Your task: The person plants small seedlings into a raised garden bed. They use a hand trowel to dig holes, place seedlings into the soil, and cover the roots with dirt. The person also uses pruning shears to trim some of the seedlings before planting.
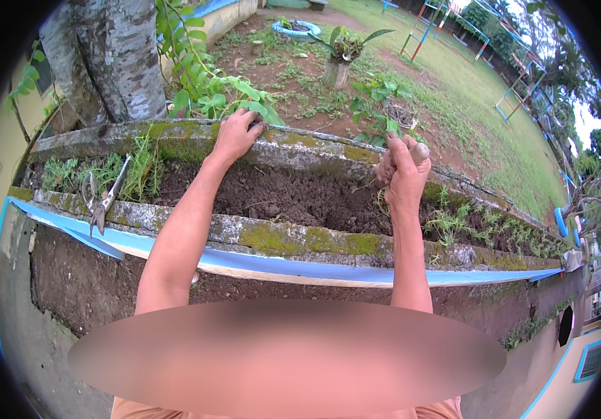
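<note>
My left hand (238, 132) rests on the mossy far rim of a long concrete planter (311, 238), its fingers curled over the edge beside green leaves. What lies under those fingers is hidden. My right hand (404, 165) is closed around a rounded, soil-coloured handle (419, 152) above the planter's right part; the rest of that tool is hidden. Between my arms lies loose dark soil (300, 196). A pair of pruning shears (104, 201) lies across the near rim at the left, its handles over the bed and its blades pointing towards me.
Low green plants (140, 175) grow in the bed at left, and more (463, 222) at right. A thick tree trunk (133, 63) stands behind the left end. Beyond are a cut stump (336, 73), a blue tire planter (296, 29) and a metal climbing frame (523, 86).
</note>
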### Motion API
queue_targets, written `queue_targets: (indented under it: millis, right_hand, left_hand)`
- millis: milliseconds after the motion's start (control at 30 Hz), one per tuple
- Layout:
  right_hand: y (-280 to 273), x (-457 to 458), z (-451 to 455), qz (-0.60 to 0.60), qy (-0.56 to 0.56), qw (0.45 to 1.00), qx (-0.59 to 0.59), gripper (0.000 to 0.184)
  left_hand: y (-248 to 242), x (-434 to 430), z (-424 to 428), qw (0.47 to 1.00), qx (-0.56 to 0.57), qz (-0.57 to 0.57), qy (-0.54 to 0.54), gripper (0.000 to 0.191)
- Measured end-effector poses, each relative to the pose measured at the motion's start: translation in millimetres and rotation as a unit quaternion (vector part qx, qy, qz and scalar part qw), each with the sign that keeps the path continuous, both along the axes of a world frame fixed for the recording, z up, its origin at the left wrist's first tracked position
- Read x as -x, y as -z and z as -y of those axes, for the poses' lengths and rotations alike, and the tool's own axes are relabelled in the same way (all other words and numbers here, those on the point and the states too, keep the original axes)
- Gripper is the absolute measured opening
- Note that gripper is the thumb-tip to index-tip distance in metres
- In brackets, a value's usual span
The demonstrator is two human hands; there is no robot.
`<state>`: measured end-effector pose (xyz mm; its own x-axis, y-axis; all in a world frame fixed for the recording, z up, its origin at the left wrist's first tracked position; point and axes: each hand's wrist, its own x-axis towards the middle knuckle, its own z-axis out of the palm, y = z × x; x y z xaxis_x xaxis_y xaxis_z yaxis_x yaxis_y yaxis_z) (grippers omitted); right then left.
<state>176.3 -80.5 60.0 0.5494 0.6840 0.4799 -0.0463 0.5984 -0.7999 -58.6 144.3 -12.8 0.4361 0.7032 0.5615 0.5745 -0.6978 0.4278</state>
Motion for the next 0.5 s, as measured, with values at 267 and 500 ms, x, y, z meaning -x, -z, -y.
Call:
queue_targets:
  millis: [267, 500]
  right_hand:
    - [-81, 9, 39, 0.101, -0.066, 0.991, -0.049, 0.034]
    - [-14, -63, -44, -0.025, -0.076, 0.996, 0.037, 0.030]
  left_hand:
    - [1, 1, -2, 1.000, 0.016, -0.001, 0.005, 0.029]
    - [4, 0, -2, 0.999, -0.020, 0.026, 0.008, 0.030]
